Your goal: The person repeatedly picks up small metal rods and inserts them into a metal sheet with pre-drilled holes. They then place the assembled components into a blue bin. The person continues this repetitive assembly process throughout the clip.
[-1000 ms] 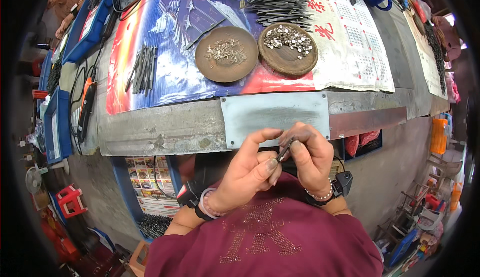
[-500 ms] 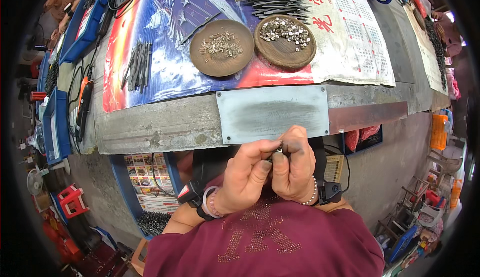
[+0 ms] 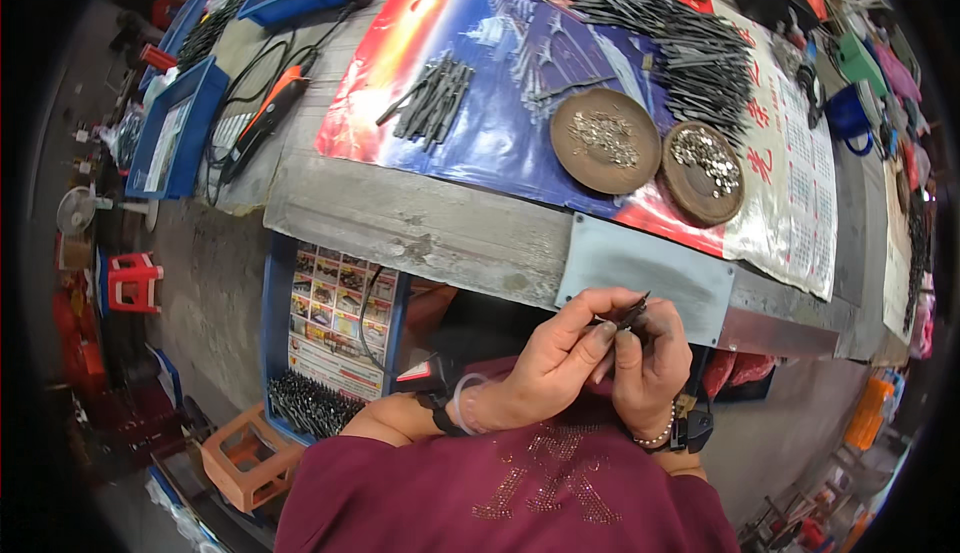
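In front of my chest, both hands meet around a small, dark, pointed piece, its tip sticking up between the fingertips. My left hand pinches it with thumb and forefinger. Curled round its other side is my right hand, thumb against the piece; its lower part is hidden by my fingers. Just beyond the hands, a pale plate with a dark smudged middle is fixed at the bench edge. Past it stand two round dishes, one with thin metal bits, the other with small shiny pieces.
Slender black rods lie on the poster, with a bigger heap behind. An orange-and-black corded tool rests at left beside a blue tray. Under the bench, a blue drawer holds dark pieces. A blue mug stands far right.
My view has swung left, so the bench and hands appear farther right and tilted. The dark piece now pokes up more visibly between my fingers, still held by both hands.
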Action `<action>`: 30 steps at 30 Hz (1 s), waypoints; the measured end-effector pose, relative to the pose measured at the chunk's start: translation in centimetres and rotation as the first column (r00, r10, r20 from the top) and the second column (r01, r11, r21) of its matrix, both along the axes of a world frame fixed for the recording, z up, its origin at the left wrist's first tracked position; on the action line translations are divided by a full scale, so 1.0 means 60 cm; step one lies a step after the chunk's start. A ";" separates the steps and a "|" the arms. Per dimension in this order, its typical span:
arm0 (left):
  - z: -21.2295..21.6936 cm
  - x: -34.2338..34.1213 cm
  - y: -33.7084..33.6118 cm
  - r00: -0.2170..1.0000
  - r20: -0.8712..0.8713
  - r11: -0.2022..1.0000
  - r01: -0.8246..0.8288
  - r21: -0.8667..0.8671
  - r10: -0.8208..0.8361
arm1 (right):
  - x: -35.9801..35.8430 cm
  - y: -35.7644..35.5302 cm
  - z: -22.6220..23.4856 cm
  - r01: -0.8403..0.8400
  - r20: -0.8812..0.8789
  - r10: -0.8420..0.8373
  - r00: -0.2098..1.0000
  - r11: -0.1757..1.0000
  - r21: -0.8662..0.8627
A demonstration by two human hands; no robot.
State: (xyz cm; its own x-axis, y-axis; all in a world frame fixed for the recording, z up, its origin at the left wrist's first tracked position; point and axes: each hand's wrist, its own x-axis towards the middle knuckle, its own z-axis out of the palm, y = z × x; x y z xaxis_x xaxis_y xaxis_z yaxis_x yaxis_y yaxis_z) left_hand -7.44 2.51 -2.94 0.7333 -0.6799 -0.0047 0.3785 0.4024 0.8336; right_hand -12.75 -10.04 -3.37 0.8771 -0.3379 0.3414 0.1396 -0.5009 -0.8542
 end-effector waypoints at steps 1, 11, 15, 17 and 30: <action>0.001 0.001 0.002 1.000 0.006 1.000 -0.013 0.009 0.013 | 0.005 0.008 -0.001 0.043 0.024 -0.042 0.999 0.998 -0.046; 0.043 0.062 0.054 0.995 0.077 0.996 0.061 0.070 -0.066 | 0.042 0.008 0.027 -0.165 0.042 0.167 0.985 0.851 0.498; 0.051 0.173 0.107 0.948 0.287 0.917 -0.229 0.327 0.135 | 0.047 -0.016 0.024 -0.190 0.086 0.173 0.981 0.951 0.246; 0.045 0.248 0.127 0.840 0.480 0.804 -0.459 0.379 0.253 | 0.044 -0.025 0.021 -0.178 0.048 0.172 0.984 0.967 0.184; -0.031 0.440 0.143 0.593 0.798 0.279 -0.753 0.596 -0.102 | 0.026 -0.047 0.006 -0.218 -0.055 0.226 0.973 0.968 0.128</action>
